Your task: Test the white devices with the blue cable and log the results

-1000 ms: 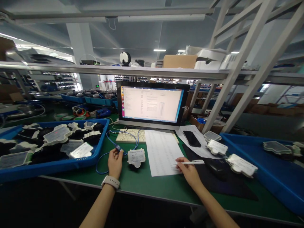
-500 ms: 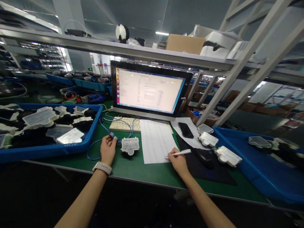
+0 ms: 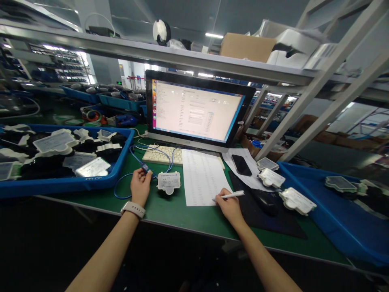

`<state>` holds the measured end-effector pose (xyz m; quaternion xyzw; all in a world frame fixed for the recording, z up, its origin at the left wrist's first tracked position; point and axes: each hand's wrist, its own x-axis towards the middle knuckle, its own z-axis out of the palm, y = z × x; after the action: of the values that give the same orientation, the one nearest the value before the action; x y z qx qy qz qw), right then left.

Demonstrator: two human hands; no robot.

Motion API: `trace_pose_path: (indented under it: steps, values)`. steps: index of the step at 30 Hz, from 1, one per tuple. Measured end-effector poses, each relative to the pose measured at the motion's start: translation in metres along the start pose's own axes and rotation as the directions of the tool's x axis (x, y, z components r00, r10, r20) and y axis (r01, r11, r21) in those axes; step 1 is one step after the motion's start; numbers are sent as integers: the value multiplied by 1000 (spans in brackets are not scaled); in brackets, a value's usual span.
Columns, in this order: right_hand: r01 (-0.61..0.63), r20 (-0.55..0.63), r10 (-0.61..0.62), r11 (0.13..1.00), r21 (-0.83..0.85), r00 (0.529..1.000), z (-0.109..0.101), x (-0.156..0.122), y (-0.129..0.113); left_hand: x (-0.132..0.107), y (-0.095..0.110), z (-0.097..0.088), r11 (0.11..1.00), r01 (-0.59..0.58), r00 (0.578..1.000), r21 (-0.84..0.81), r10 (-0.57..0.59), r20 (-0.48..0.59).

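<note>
My left hand (image 3: 140, 184) is closed on a small dark blue connector piece (image 3: 146, 167) with blue cables (image 3: 165, 156) running from it; the fingers partly cover it. Just right of that hand, a white labelled module (image 3: 169, 182) with a rounded tab lies on the green bench. My right hand (image 3: 229, 206) grips a white pen (image 3: 232, 195), its tip at the lower right edge of a printed sheet (image 3: 202, 178). The sheet overlaps a cream keyboard (image 3: 158, 155) in front of a lit monitor (image 3: 194, 109).
A blue bin (image 3: 120, 172) full of similar modules stands at left, another blue bin (image 3: 322, 215) at right. A mouse (image 3: 264, 202), a phone (image 3: 241, 165) and several white modules (image 3: 298, 200) lie between my right hand and the right bin. A shelf (image 3: 194, 61) crosses above the monitor.
The red light seen on the module is no longer visible. The camera view has shifted slightly. Both hands keep nearly the same place and hold.
</note>
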<state>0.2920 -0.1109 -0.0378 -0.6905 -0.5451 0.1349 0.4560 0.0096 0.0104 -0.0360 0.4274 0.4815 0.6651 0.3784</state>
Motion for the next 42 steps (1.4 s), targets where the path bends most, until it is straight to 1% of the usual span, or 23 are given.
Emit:
trace_pose_path:
  steps: [6, 14, 23, 32, 42]
  values:
    - [7, -9, -7, 1000, 2, 1000, 0, -1, -1, -1, 1, -1, 1000, -8, 1000, 4, 8, 13]
    - [20, -19, -20, 1000, -7, 1000, -1, 0, -1, 0, -1, -1, 1000, -13, 1000, 6, 13, 5]
    - [10, -36, -11, 1000, -22, 999, -1, 0, -1, -1, 2, -1, 1000, -3, 1000, 22, 3, -4]
    - [8, -59, -9, 1000, -15, 998, -1, 1, -1, -1, 0, -2, 1000, -10, 1000, 29, 10, 3]
    - [-4, -58, 4, 1000, 6, 998, 0, 0, 0, -1, 0, -2, 1000, 3, 1000, 11, -3, 8]
